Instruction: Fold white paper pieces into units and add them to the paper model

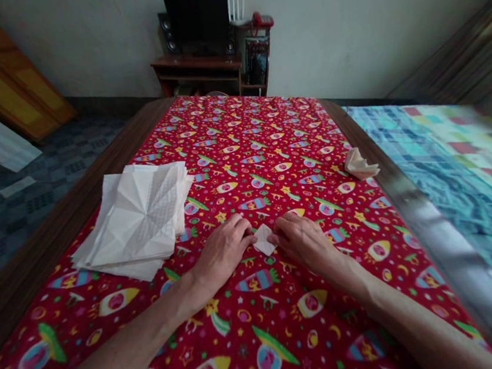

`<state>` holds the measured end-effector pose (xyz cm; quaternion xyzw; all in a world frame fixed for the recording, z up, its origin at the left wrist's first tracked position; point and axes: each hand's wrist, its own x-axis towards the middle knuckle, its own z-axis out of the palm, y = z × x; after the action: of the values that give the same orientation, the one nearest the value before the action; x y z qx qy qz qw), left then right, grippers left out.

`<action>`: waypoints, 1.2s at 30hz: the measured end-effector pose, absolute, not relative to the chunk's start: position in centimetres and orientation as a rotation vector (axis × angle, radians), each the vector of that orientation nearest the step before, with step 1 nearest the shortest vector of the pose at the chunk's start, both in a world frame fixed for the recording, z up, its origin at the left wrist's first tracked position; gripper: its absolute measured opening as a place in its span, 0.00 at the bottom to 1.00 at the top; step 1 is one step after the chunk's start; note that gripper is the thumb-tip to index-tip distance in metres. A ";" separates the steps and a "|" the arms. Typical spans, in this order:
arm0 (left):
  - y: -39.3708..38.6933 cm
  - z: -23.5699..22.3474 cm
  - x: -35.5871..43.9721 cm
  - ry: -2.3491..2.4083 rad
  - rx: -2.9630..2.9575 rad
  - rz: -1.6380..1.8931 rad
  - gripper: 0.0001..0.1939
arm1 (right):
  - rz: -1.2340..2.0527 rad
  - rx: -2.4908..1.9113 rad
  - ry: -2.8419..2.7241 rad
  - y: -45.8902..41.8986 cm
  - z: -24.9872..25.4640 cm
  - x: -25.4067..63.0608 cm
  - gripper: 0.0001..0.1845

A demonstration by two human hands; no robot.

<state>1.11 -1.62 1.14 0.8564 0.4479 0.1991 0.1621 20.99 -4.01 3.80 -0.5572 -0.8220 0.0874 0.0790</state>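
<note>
A small folded white paper lies on the red patterned tablecloth between my two hands. My left hand pinches its left edge with curled fingers. My right hand pinches its right edge the same way. Both forearms rest on the cloth. Most of the paper is hidden under my fingertips.
A stack of creased white paper sheets sits left of my hands. A finished folded paper shape lies near the table's right edge. A desk with a monitor stands against the far wall. A patterned mat covers the floor at right.
</note>
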 end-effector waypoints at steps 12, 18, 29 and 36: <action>-1.4 0.8 0.7 1.293 2.415 0.653 0.07 | 0.387 -1.650 -2.416 -3.5 3.7 21.5 0.09; -2.4 1.7 0.8 1.318 2.480 0.659 0.10 | 0.416 -1.492 -2.198 -4.3 2.2 21.8 0.07; -2.5 1.4 2.5 1.283 2.366 0.988 0.05 | 0.642 -1.501 -1.820 -4.8 1.4 19.8 0.12; -1.8 4.7 0.9 1.214 2.841 0.911 0.06 | 0.691 -1.393 -1.871 -5.4 3.7 20.2 0.10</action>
<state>0.90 -1.81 4.68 0.8813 0.3767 0.2826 -0.0398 20.22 -5.39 3.72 -0.5370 -0.7212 0.2665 0.3471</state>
